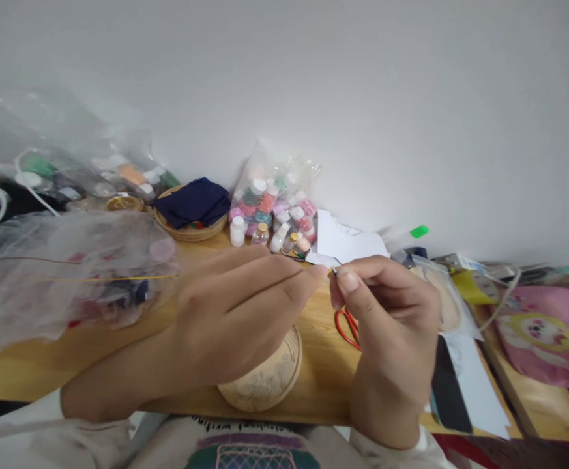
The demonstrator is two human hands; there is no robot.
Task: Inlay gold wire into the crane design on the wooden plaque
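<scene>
Both my hands meet at the fingertips above the table. My left hand (245,309) is closed in a pinch, its back towards me, and a bit of yellow strand (113,279) shows at its fingertips and again stretching out to the left behind the hand. Thumb and forefinger of my right hand (386,326) press together on a tiny dark, thin thing (334,271) touching the yellow bit; its kind is too small to make out. Below the left hand lies a round beige disc (264,385) with a grey floral pattern, partly covered. Orange-handled scissors (347,327) lie behind the right hand.
Bags of small bottles (259,198) lean against the wall. A dark blue cloth (193,202) rests in a round basket (191,233). Crumpled clear plastic (64,286) spreads at left. White paper (345,238), a black flat object (449,387) and a pink bag (553,332) lie right.
</scene>
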